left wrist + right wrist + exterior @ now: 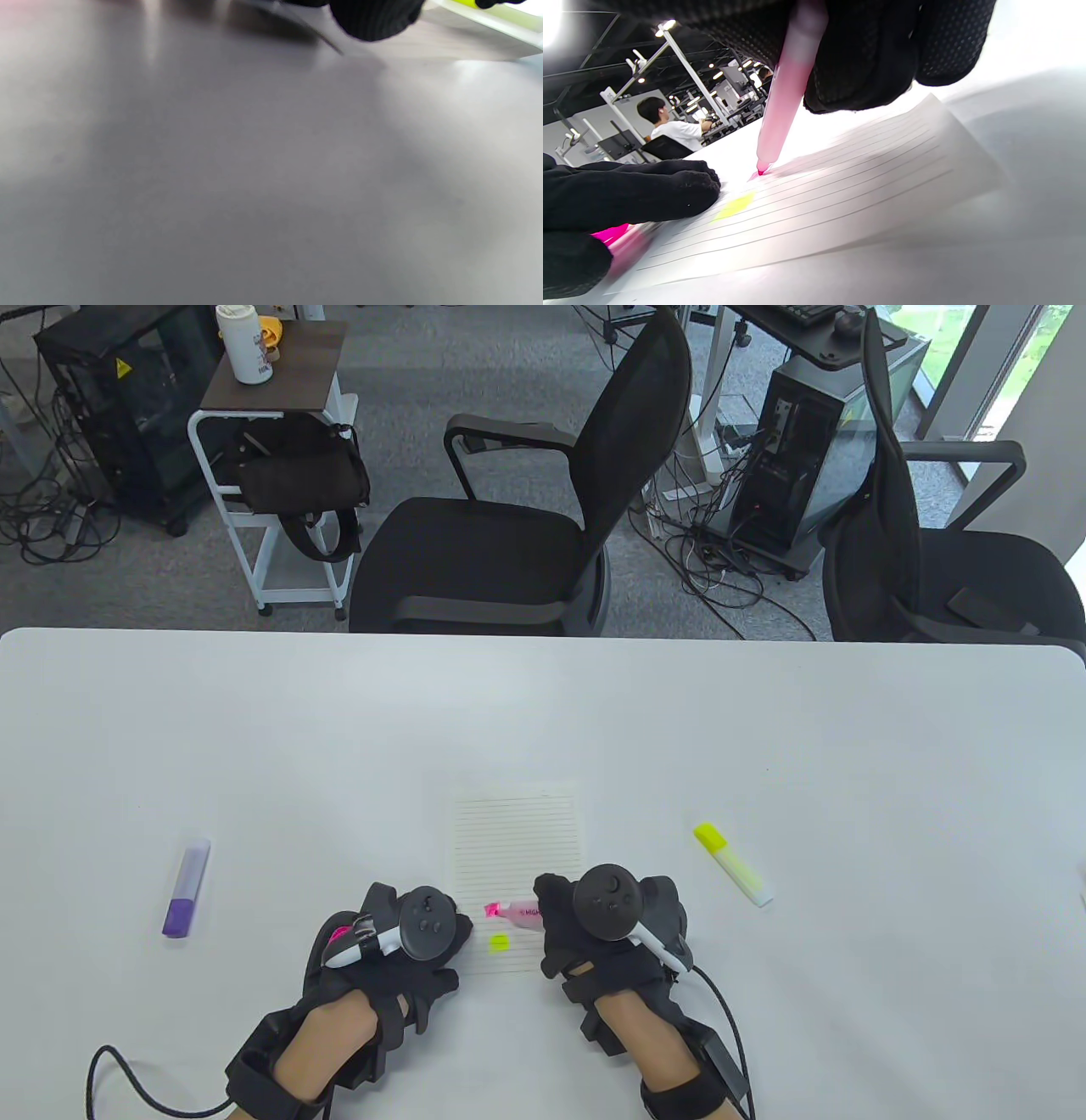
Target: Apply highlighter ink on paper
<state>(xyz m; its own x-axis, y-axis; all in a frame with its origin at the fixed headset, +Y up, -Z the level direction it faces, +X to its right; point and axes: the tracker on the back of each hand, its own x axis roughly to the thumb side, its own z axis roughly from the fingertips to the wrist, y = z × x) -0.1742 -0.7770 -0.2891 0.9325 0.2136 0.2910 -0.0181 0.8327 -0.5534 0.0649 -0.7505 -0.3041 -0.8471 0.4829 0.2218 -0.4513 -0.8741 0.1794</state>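
A lined sheet of paper (519, 848) lies on the white table (764, 729), with a small yellow mark (499, 942) near its lower edge. My right hand (594, 925) grips an uncapped pink highlighter (517, 911); in the right wrist view the pink highlighter (785, 97) stands tilted with its tip touching the paper (865, 178) just above the yellow mark (734, 206). My left hand (399, 937) rests on the paper's lower left corner and holds the pink cap (339, 934), which also shows in the right wrist view (611, 234).
A purple highlighter (187, 887) lies capped at the left. A yellow highlighter (732, 864) lies capped to the right of the paper. Two black office chairs (526, 517) stand beyond the table's far edge.
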